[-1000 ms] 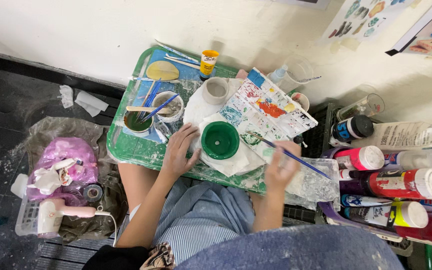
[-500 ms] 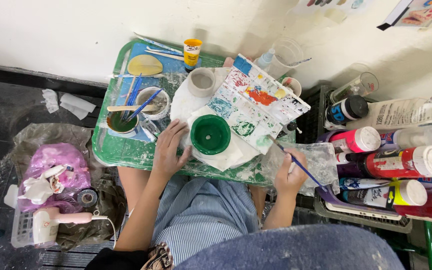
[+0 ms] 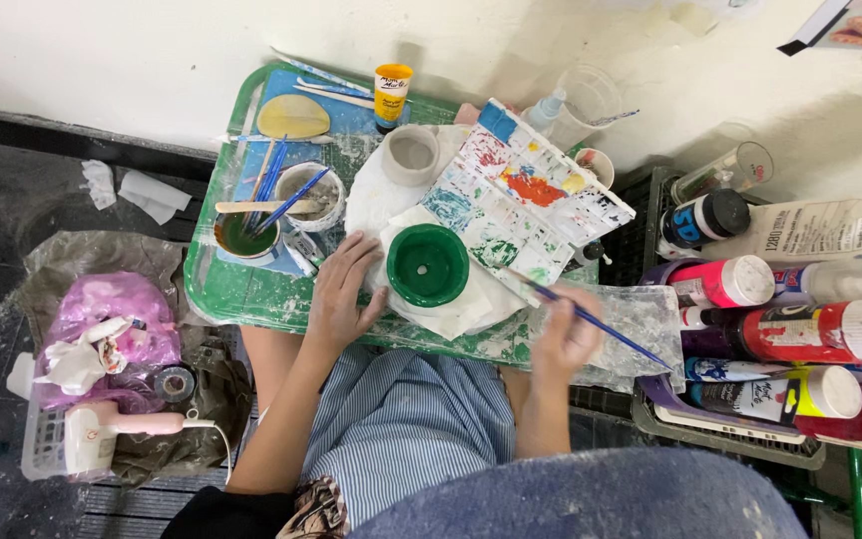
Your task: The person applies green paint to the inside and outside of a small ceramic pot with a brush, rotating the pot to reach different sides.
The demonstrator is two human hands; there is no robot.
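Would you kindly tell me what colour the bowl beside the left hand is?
The bowl is green, clearest in the head view.

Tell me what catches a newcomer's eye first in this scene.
The green-painted bowl stands out at the middle of the green tray, with the left hand resting beside it. Just behind it lies a paint-smeared palette, and the right hand holds a blue paintbrush. Bright paint bottles crowd the right side.

Left hand [image 3: 344,289] lies flat, fingers spread; right hand [image 3: 563,334] is curled, fingers pinched together.
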